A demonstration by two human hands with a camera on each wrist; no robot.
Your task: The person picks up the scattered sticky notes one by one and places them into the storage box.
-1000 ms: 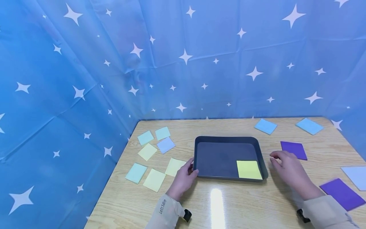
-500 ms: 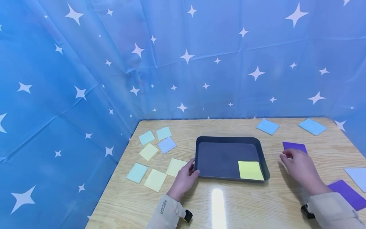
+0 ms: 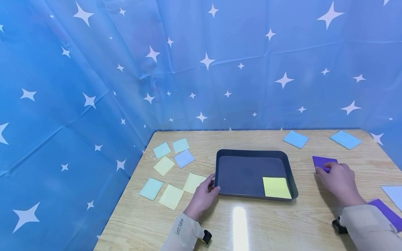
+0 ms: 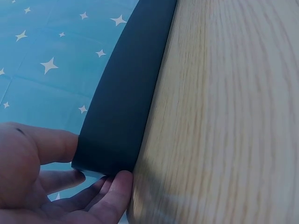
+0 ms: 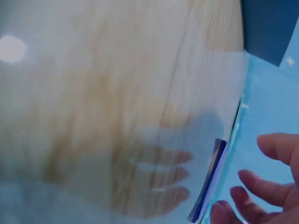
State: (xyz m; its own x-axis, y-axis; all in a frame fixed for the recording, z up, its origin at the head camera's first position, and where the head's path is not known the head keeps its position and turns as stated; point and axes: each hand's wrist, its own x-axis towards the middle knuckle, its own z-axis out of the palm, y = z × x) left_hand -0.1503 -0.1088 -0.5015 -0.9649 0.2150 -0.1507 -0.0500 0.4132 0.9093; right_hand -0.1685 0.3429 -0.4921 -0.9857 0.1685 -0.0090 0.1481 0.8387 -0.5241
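A dark shallow tray point(image 3: 242, 174) sits mid-table with a yellow sticky note point(image 3: 277, 187) in its front right corner. My left hand point(image 3: 204, 197) holds the tray's front left corner, thumb on one side and fingers on the other. In the left wrist view, that hand's fingertips press the end of the tray wall point(image 4: 121, 93). My right hand point(image 3: 339, 181) hovers at a purple sticky note pad point(image 3: 321, 161) right of the tray, partly covering it. The right wrist view shows the fingers point(image 5: 261, 182) loosely bent and apart, close by the pad's edge point(image 5: 209, 182), holding nothing.
Pale green point(image 3: 151, 188), pale yellow point(image 3: 171, 197) and lilac point(image 3: 184, 159) notes lie on the left. Two blue notes point(image 3: 296, 139) lie at the back right. Another purple pad point(image 3: 387, 212) and a pale sheet point(image 3: 394, 195) are by the right sleeve. A starry blue curtain point(image 3: 188, 69) borders the table.
My right hand has moved right, away from the tray's right side to over the purple pad. The left hand stays at the tray, which has not moved on the table.
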